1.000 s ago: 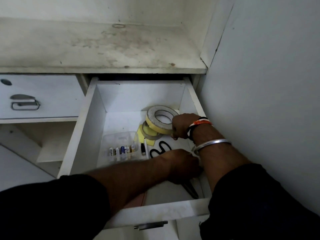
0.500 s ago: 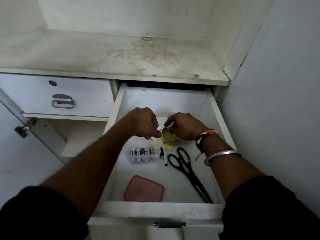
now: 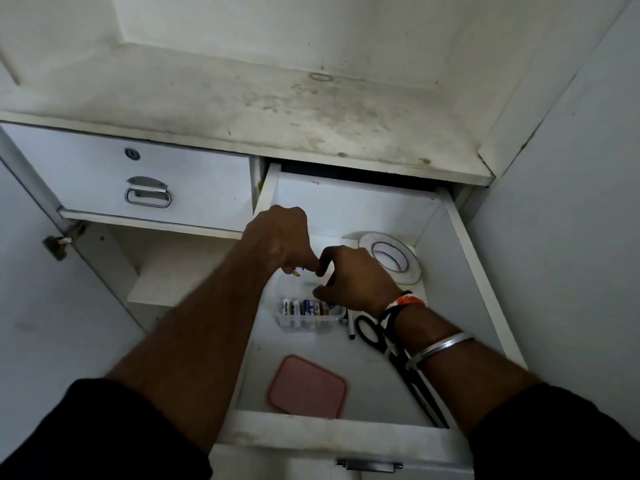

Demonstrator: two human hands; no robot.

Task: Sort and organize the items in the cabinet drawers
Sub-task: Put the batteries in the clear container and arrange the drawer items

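The open drawer (image 3: 485, 289) stands pulled out on the right of the cabinet, and both hands meet over its far half. The left hand (image 3: 280, 244) points its fingers down, pinched narrowly on a small pale object (image 3: 297, 271) too tiny to name. The right hand (image 3: 356, 278) curls just beside it, forefinger touching the left fingertips and thumb hooked below. Whether it holds anything cannot be told.

Directly under the hands sits a clear plastic box (image 3: 329, 318) with a row of AA batteries (image 3: 301, 308) lying side by side. The batteries are likely dense for their size, smooth and prone to rolling, so each is best pinched across its middle. The box looks light and thin-walled, and is best taken by two opposite sides so it does not tip.

Far right lies a roll of white tape (image 3: 391, 258), flat on the drawer floor. It looks light and stiff and is easily hooked through its core. A dark pen (image 3: 350, 327) lies just right of the box, and black scissors (image 3: 372, 336) beside it run toward the near right corner, partly under the right wrist. They are rigid and pointed, so the handle loops are the safe hold. A pink square lid (image 3: 308, 386) rests near the drawer front. It appears thin and slightly flexible, and would lift by an edge.

To the left, a second drawer (image 3: 194, 188) is closed.
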